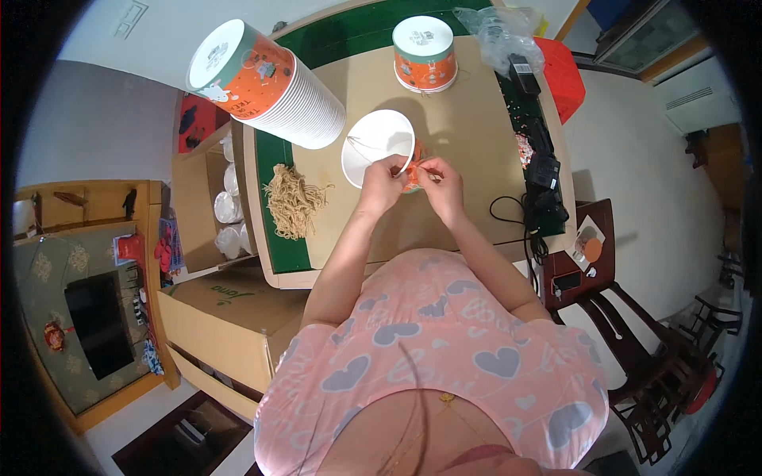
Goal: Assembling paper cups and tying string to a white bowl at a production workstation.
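Observation:
An orange-printed paper bucket (373,131) lies tilted on the cardboard sheet, its white inside facing up and to the left. A thin tan string shows inside it. My left hand (382,186) is closed at the bucket's near right edge, thumb and fingers gripping the wall. Close beside it, my right hand (441,189) pinches at the bucket's orange outside; whatever is between those fingertips is too small to make out. A loose pile of tan cords (292,202) lies on the table's left side, near my left forearm.
A tall leaning stack of paper buckets (298,99) stands at the back left. More upside-down buckets (426,59) stand at the back. Black power adapters and cables (544,170) line the table's right edge, below a clear plastic bag (502,36). Cardboard boxes (230,309) stand left of the table.

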The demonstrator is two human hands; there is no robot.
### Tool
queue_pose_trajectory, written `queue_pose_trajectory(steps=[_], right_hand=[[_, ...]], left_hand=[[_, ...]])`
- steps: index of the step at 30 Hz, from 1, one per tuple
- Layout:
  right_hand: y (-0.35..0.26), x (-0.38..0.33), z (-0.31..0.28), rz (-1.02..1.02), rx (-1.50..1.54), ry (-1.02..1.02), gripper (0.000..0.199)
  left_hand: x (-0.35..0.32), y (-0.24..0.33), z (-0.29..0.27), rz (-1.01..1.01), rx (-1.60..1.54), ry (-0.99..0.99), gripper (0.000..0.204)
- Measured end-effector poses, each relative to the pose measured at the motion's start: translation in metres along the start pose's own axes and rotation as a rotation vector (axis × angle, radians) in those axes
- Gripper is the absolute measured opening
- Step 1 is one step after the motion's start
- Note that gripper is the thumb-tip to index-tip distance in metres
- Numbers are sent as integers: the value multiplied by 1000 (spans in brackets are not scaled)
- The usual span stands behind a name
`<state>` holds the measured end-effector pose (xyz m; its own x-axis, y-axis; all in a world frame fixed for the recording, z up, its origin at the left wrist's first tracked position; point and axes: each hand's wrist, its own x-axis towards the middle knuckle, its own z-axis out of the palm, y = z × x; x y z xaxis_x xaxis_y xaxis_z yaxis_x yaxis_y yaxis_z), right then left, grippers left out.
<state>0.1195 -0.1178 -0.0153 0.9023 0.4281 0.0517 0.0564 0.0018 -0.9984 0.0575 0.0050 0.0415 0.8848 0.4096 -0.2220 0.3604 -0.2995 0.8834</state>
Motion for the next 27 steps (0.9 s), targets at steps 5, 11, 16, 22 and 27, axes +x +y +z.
queue_pose_trajectory(steps=[5,11,16,22,27], right_hand=[[-11,0,4,0,13,12,8],[-13,0,1,-30,-67,22,8],[-6,-2,-6,-56,-117,11,7],[15,-11,-22,255,34,-64,9],[26,-18,-28,277,37,-61,12]], left_hand=[[-4,5,-4,1,-92,2,29],[-4,7,0,4,-90,-37,32],[-4,2,6,28,-180,-104,30],[-4,-11,17,65,-15,-89,16],[-4,-22,28,64,74,-48,6]])
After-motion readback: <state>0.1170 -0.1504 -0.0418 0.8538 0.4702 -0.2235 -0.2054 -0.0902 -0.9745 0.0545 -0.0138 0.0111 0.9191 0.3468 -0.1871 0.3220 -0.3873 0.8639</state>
